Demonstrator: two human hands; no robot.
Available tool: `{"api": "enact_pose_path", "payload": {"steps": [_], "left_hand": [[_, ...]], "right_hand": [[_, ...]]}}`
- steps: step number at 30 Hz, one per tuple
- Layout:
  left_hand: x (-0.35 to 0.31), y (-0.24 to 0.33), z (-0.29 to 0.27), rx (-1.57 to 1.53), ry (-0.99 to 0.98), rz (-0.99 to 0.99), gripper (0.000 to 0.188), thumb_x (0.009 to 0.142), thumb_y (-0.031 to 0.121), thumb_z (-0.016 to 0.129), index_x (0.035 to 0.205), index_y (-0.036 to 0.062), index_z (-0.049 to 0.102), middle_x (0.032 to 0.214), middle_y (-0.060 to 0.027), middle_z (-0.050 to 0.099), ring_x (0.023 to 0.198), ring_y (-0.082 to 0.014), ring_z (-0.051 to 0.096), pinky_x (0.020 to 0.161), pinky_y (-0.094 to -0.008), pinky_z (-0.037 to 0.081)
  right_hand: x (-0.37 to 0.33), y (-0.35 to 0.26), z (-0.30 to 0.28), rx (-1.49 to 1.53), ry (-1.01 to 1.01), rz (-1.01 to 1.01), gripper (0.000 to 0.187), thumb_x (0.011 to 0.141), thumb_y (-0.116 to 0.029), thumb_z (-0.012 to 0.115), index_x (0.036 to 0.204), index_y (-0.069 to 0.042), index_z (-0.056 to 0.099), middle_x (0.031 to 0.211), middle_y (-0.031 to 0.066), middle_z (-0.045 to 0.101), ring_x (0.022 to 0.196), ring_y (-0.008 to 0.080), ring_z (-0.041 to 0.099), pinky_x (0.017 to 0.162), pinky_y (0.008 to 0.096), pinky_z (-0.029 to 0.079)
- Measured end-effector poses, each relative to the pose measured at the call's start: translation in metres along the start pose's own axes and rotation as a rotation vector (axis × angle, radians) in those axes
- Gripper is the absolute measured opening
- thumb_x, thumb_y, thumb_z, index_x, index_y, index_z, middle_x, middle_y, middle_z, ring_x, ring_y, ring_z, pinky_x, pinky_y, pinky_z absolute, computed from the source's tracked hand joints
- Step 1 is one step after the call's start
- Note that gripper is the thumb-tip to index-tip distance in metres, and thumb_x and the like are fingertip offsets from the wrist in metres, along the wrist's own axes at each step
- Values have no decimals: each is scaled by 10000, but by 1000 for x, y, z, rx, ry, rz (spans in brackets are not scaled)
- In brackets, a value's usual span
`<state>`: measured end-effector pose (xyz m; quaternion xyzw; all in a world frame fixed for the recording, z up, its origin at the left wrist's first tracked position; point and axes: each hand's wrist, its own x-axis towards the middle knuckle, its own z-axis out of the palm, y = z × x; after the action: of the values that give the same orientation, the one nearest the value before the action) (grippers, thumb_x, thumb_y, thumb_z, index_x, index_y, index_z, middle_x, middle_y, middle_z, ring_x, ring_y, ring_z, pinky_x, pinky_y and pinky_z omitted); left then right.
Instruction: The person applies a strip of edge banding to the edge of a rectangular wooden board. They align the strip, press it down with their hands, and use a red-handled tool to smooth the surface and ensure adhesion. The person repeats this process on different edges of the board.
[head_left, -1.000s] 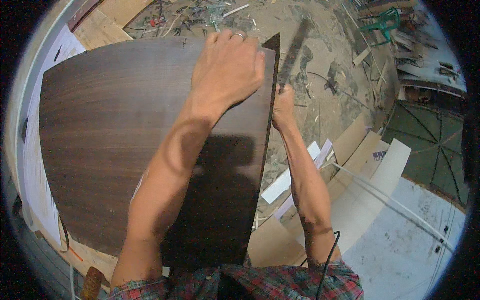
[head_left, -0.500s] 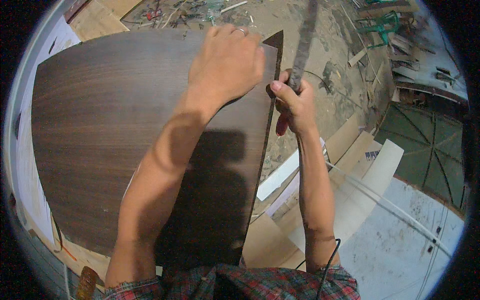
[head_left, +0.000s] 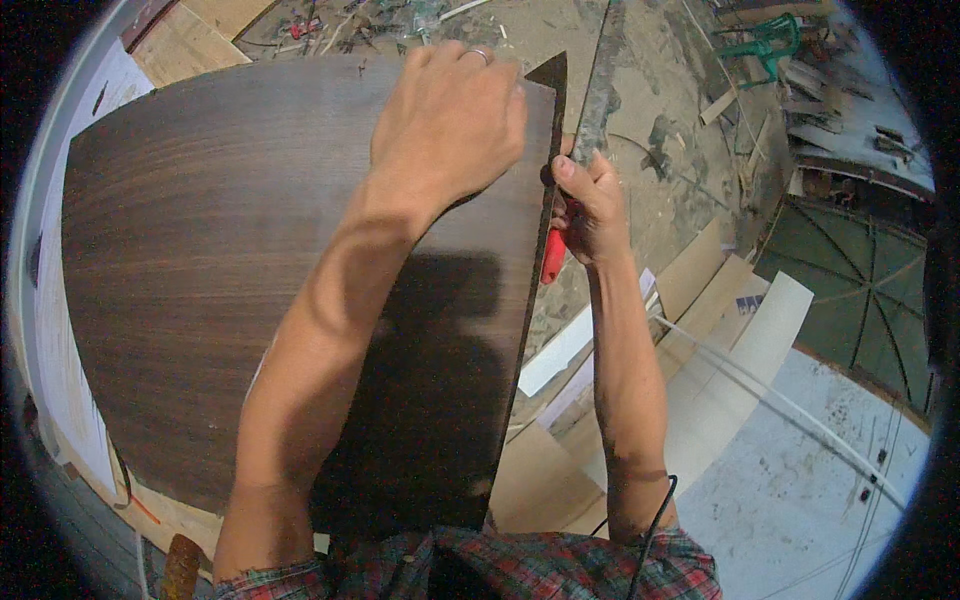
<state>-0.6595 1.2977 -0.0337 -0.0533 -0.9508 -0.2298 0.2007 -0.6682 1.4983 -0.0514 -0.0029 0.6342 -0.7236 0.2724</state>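
A large dark brown wood-grain panel (head_left: 210,220) lies flat before me. My left hand (head_left: 450,120) rests on its far right corner, fingers bent over the far edge; their tips are hidden. Just off the panel's right edge, my right hand (head_left: 592,205) is closed around a tool with a red handle (head_left: 553,257) and a long, flat grey blade (head_left: 596,90), perhaps a file. The blade points away from me beside the edge, my thumb near the panel's side. A dark pointed strip (head_left: 549,75) sticks out past the far right corner.
Light boards (head_left: 735,360) and a white strip (head_left: 555,352) lie to the right. A green plastic chair (head_left: 765,48) and scrap wood stand farther off. Offcuts and debris (head_left: 340,25) litter the floor beyond. A brown cylindrical handle (head_left: 180,568) shows at lower left.
The tool's blade has swung left toward the panel and looks sharper. Its red handle shows more and sits lower. My left hand has barely moved.
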Motion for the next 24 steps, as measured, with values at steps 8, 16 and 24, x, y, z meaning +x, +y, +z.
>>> {"api": "enact_pose_path", "payload": {"steps": [8, 16, 24], "left_hand": [[4, 5, 4, 9, 27, 7, 304, 893, 191, 537, 1109, 32, 681, 994, -179, 679, 1002, -357, 598, 904, -474, 434], [0, 7, -5, -38, -64, -60, 276, 893, 194, 526, 1027, 11, 685, 1014, -182, 682, 1034, -325, 600, 942, -452, 419], [4, 11, -3, -36, -48, -59, 291, 892, 184, 516, 1051, 5, 683, 1030, -180, 681, 1041, -321, 588, 968, -445, 393]], "right_hand": [[16, 54, 1, 52, 9, -79, 678, 723, -681, 730, 1011, -89, 568, 838, -23, 596, 658, 58, 521, 582, 231, 451], [-1, 58, 9, -2, 94, -136, 288, 869, -309, 723, 989, -99, 568, 811, -65, 553, 698, 72, 512, 661, 253, 455], [23, 51, -1, 7, 25, -168, 276, 830, -239, 764, 884, -108, 526, 762, -53, 516, 656, 62, 459, 594, 227, 395]]}}
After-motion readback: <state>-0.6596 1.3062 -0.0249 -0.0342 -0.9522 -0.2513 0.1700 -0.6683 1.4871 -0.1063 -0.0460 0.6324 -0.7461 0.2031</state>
